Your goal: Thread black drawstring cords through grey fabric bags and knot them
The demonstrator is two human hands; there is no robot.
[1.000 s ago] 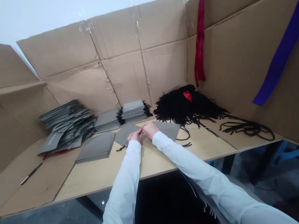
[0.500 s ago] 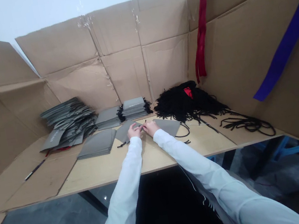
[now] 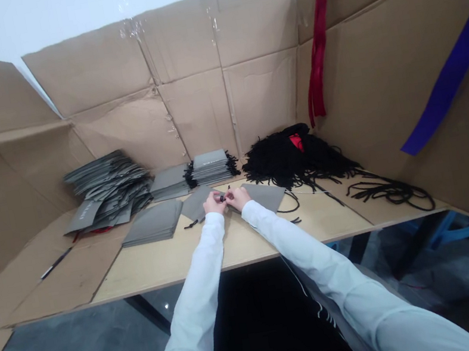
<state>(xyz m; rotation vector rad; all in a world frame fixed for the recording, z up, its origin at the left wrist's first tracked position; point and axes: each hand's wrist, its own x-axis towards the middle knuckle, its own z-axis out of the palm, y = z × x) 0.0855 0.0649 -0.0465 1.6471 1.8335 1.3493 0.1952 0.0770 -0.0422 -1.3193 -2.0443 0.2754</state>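
My left hand (image 3: 214,203) and my right hand (image 3: 239,197) meet over the middle of the table, fingers pinched close together. Between the fingertips shows a short bit of black cord (image 3: 222,198), gripped from both sides. Under and beside the hands lie flat grey pieces like folded paper bags, one grey piece (image 3: 194,205) at the left and another grey piece (image 3: 269,195) at the right. A dark cord end (image 3: 191,225) pokes out by the left piece. Past the right piece, a loop of black cord (image 3: 293,201) rests on the wood. My fingers hide the exact grip.
Left of the hands is a low grey stack (image 3: 152,223), with a tall untidy grey pile (image 3: 110,188) behind it. A neat stack with black cord ends (image 3: 210,167) stands at the back. Black cords (image 3: 295,159) are heaped at the right. Cardboard walls (image 3: 179,46) surround the table.
My hands stay at the same spot, fingers shifting slightly around the cord; the left fingers look more curled in. The view has tilted a little.
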